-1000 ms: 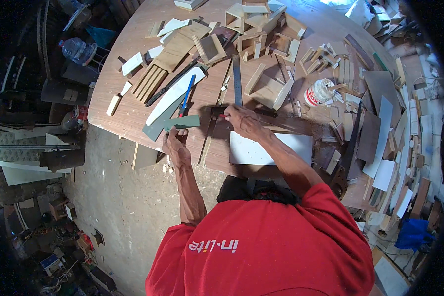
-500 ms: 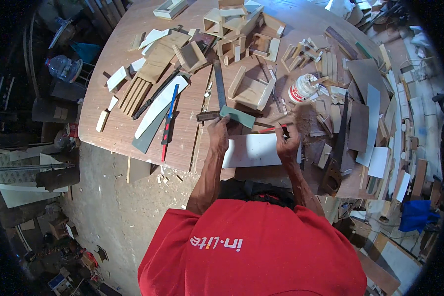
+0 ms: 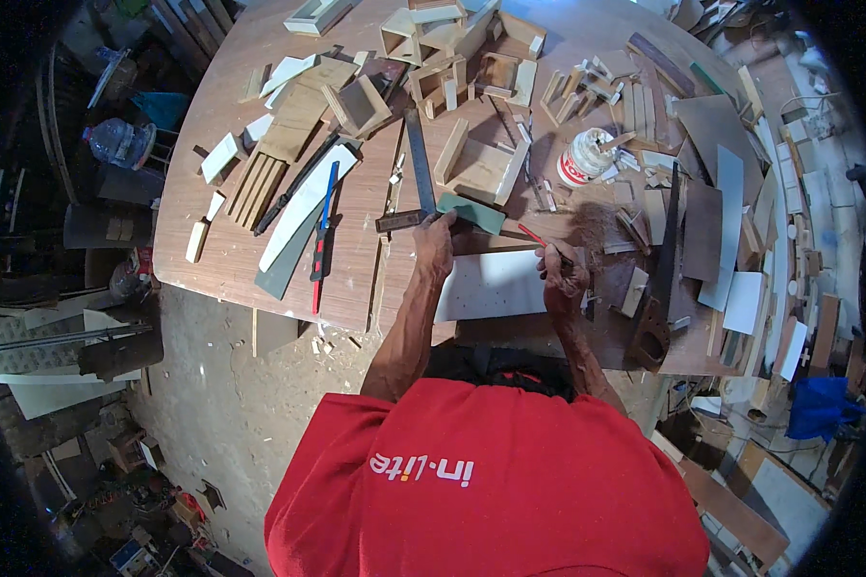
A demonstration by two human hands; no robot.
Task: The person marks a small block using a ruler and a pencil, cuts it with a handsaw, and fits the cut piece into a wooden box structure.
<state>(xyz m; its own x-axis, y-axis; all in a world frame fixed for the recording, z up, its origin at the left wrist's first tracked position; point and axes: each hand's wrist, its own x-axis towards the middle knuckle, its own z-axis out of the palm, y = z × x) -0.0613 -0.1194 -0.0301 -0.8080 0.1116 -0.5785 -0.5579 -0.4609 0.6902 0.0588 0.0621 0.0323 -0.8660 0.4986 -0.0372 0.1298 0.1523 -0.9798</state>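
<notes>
Green strip (image 3: 476,214) is located at 2 o'clock from the left hand (image 3: 434,242), by whose fingers its near end is gripped. A dark try square (image 3: 418,159) is laid beside it, blade directed toward 12 o'clock, stock toward 10; whether the square is also pinched cannot be told. Between 3 and 4 o'clock, well apart from the left, the right hand (image 3: 565,275) is seen closed on a red pencil (image 3: 531,235), aimed at 10 o'clock, near the far end of the green strip. A white board (image 3: 491,287) is positioned at 4 o'clock from the left hand, a wooden tray (image 3: 478,171) at 1, a red-and-blue tool (image 3: 319,258) at 9. From the right hand, a white jar (image 3: 583,154) is noted at 12, a handsaw (image 3: 660,288) at 3. All are supported by the table (image 3: 226,279).
</notes>
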